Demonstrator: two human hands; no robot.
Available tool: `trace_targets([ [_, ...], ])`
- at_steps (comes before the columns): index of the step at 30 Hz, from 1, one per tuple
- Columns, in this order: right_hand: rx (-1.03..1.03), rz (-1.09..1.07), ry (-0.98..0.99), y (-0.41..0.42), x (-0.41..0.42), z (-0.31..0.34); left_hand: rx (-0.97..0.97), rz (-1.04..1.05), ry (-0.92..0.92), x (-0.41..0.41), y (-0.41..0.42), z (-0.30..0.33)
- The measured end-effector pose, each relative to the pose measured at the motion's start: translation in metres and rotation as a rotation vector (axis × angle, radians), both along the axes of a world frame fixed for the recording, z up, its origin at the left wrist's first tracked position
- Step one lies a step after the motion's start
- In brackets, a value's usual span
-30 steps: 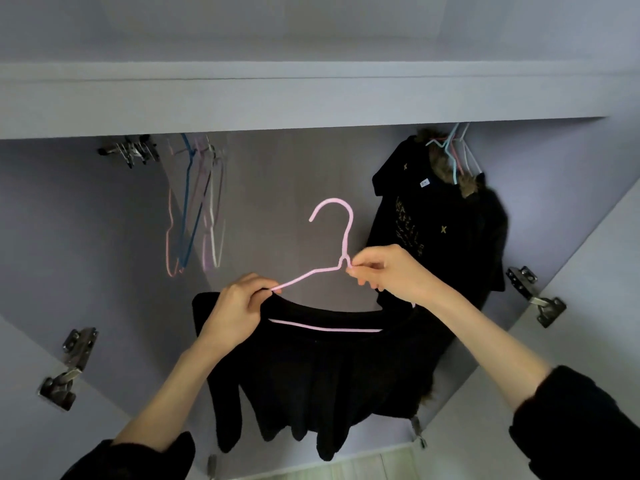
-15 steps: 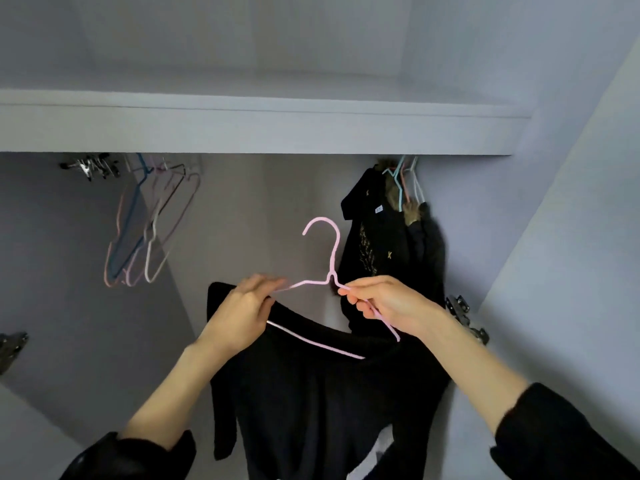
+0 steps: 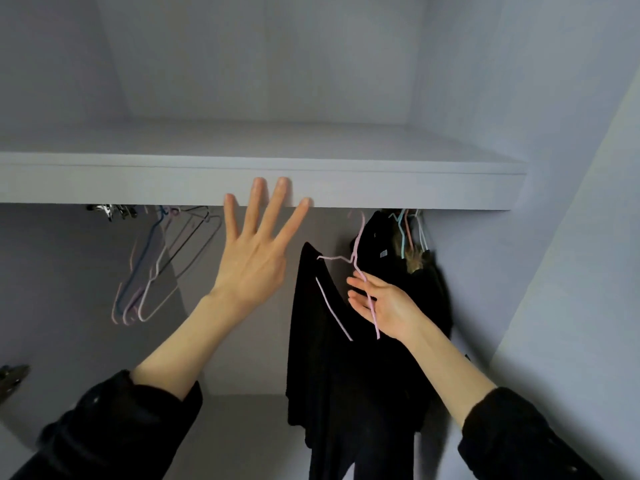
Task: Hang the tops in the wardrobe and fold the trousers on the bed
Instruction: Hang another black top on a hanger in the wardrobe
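Note:
A black top (image 3: pixel 329 382) hangs on a pink wire hanger (image 3: pixel 333 309), turned edge-on inside the wardrobe. The hanger's hook runs up behind the shelf edge, so its seat on the rail is hidden. My right hand (image 3: pixel 386 308) is beside the hanger with straight fingers, its palm touching the hanger's right arm. My left hand (image 3: pixel 254 268) is raised with fingers spread wide in front of the shelf edge and holds nothing.
A white shelf (image 3: pixel 415 190) spans the wardrobe above the rail. More dark garments (image 3: pixel 431 292) hang on coloured hangers at the right. Several bare hangers (image 3: pixel 156 271) hang at the left. The wardrobe's right wall (image 3: pixel 571 271) is close, and a door hinge (image 3: pixel 12 375) sits at the left.
Both hands lifted the hanger with the top toward the rail. My left hand let go and opened wide. My right hand's fingers straightened on the hanger. The view tilted up.

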State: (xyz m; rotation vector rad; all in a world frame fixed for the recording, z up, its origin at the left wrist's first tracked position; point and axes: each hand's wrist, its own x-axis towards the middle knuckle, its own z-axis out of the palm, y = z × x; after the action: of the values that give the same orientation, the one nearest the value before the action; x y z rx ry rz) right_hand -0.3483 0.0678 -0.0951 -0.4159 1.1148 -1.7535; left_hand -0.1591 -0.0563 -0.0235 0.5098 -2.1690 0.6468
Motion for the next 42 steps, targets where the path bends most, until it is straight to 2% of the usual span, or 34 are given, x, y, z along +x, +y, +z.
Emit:
trace_targets([
  [7, -0.104, -0.272, -0.096, -0.037, -0.039, 0.015, -0.088, 0.002, 0.051, -0.011, -0.020, -0.008],
  [13, -0.122, -0.365, -0.012, -0.058, -0.071, 0.027, -0.118, -0.005, 0.098, -0.019, -0.026, -0.013],
  [26, 0.237, -0.548, 0.069, -0.077, -0.093, 0.042, -0.116, -0.006, 0.106, -0.020, -0.029, -0.016],
  [30, 0.296, -0.571, 0.195, -0.075, -0.085, 0.044, -0.079, 0.011, 0.057, -0.015, -0.024, -0.013],
  [34, 0.528, -0.689, 0.571, -0.063, -0.063, 0.034, -0.010, 0.020, 0.004, -0.008, -0.011, -0.004],
  [38, 0.534, -0.579, 0.902, -0.044, -0.028, 0.024, 0.132, -0.003, -0.044, 0.011, 0.011, -0.008],
  [40, 0.539, -0.486, 1.096, -0.033, -0.004, 0.017, 0.283, 0.012, -0.043, 0.029, 0.026, -0.023],
  [42, 0.542, -0.366, 1.209, -0.026, 0.022, 0.011, 0.428, 0.032, -0.038, 0.048, 0.040, -0.042],
])
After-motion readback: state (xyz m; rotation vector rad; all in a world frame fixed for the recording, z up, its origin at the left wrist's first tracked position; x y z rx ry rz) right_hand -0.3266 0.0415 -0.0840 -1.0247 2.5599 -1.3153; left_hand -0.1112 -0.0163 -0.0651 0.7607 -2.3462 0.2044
